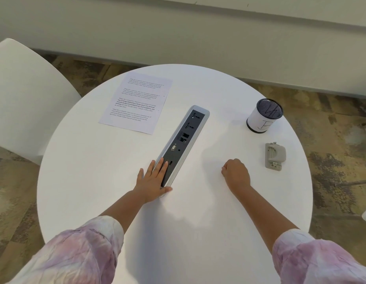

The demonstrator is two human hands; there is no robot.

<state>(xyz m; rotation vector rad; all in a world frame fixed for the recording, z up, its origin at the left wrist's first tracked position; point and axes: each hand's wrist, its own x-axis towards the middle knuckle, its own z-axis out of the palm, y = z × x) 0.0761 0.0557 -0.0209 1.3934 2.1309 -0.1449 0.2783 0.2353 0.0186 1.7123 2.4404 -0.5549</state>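
On the white table (116, 171), the socket strip (183, 140) is touched by the left hand (153, 181), fingers straight and together; the right hand (236, 174) is fisted, empty.

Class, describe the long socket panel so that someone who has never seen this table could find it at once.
Start at the round white table. Across its middle, between the printed sheet and the mesh cup, runs the socket panel. Unlike those, it is a long black strip of ports in a silver frame, with the left hand flat on its near end.
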